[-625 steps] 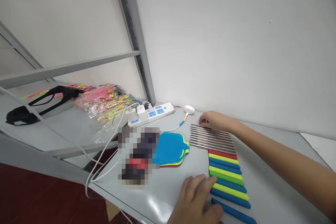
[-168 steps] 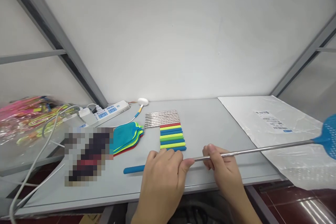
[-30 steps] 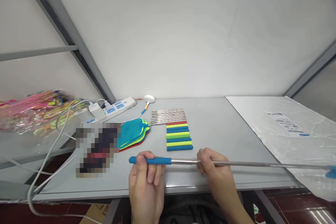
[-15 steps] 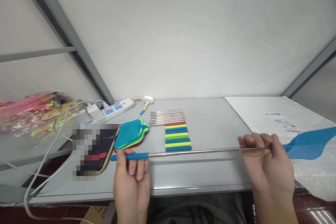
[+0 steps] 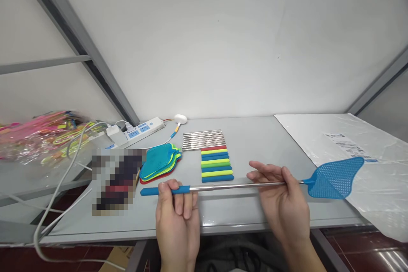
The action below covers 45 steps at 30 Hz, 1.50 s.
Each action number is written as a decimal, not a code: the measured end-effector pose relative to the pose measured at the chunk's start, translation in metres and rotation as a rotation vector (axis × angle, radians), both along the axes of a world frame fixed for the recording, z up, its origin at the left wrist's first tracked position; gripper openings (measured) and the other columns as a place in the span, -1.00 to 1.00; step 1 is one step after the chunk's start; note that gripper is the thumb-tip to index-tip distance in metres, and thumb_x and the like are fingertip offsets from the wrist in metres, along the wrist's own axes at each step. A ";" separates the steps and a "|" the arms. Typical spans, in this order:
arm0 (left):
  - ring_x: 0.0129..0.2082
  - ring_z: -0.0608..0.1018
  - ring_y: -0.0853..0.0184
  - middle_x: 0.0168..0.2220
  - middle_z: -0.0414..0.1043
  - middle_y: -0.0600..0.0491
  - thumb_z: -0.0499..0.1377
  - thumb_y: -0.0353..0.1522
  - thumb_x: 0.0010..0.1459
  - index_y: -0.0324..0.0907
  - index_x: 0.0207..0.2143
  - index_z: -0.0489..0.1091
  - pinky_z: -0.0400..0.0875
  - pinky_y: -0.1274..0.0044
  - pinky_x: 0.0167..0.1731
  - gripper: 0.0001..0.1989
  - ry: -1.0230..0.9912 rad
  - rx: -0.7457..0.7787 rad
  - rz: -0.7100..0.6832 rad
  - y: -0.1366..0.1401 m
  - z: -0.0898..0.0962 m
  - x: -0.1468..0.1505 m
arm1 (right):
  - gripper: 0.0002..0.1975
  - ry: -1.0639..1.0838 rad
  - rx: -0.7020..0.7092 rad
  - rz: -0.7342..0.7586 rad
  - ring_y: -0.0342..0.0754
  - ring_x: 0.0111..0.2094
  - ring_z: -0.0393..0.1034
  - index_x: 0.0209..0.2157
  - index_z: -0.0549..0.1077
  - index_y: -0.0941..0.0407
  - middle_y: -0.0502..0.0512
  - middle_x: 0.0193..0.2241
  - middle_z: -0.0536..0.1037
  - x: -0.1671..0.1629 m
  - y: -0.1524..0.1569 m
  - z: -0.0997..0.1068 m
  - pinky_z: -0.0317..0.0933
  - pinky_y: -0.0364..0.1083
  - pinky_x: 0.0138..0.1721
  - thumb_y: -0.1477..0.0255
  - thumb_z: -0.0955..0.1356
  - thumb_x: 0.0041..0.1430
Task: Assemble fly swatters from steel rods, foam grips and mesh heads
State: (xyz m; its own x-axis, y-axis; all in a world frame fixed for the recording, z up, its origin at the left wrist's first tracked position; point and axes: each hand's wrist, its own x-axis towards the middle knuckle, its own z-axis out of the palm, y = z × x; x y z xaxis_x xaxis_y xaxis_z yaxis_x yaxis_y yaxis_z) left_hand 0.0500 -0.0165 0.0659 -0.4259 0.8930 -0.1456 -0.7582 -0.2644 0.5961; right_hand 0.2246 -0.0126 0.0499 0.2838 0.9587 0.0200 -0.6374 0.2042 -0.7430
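A telescopic fly swatter (image 5: 229, 186) lies level across both my hands, above the front part of the table. My left hand (image 5: 177, 216) is closed round its blue handle, thumb on top. My right hand (image 5: 282, 204) has the metal rod under its thumb near the head, its other fingers loosely extended behind the rod. The blue mesh head (image 5: 334, 178) sticks out to the right, curled. Beyond the rod lie a row of coloured handles (image 5: 216, 163), a row of metal rods (image 5: 204, 140) and a stack of swatter heads (image 5: 157, 161), teal on top.
A phone (image 5: 116, 182), partly pixelated, lies at the left of the table (image 5: 255, 136). Behind it are a power strip (image 5: 145, 129) with cables and a white round device (image 5: 180, 119). Plastic-wrapped colourful goods (image 5: 41, 136) sit far left. A white mailer (image 5: 321, 136) covers the right side.
My right hand has moved left along with the swatter head, and the rod between my hands is now shorter. My left hand has shifted slightly right with the handle.
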 end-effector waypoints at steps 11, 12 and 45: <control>-0.79 0.01 0.59 -0.74 -0.01 0.32 0.22 -0.27 0.22 -0.18 -0.39 0.34 0.13 0.67 -0.69 -0.81 -0.068 -0.049 0.008 0.011 -0.006 -0.029 | -0.58 0.154 -0.055 -0.255 0.01 -0.24 0.49 -0.14 0.49 0.06 0.08 -0.28 0.58 0.034 0.006 -0.002 0.37 0.02 -0.21 0.05 0.30 0.14; -0.80 0.02 0.58 -0.75 -0.01 0.31 0.23 -0.27 0.20 -0.18 -0.40 0.34 0.14 0.66 -0.69 -0.81 -0.054 -0.068 -0.011 0.011 -0.007 -0.030 | -0.67 0.120 -0.054 -0.318 -0.02 -0.28 0.49 -0.19 0.49 0.07 0.05 -0.32 0.57 0.039 0.007 -0.001 0.37 -0.02 -0.26 0.13 0.34 0.14; -0.69 0.09 0.51 -0.75 0.02 0.22 0.16 -0.15 0.21 -0.23 -0.36 0.47 0.15 0.63 -0.59 -0.69 0.323 -0.057 -0.302 0.011 -0.011 0.006 | -0.63 -0.132 -0.083 -0.182 -0.25 -0.72 0.01 -0.51 0.13 0.06 -0.24 -0.72 0.08 -0.010 -0.003 -0.005 0.07 -0.16 -0.64 0.26 0.39 0.17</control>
State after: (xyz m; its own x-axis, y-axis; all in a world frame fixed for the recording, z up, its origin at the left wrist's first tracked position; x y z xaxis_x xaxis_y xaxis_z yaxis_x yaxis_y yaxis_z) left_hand 0.0563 -0.0058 0.0545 -0.1795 0.9786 -0.1007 -0.5688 -0.0197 0.8223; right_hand 0.2150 -0.0153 0.0448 0.4521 0.8919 -0.0081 -0.4915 0.2416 -0.8367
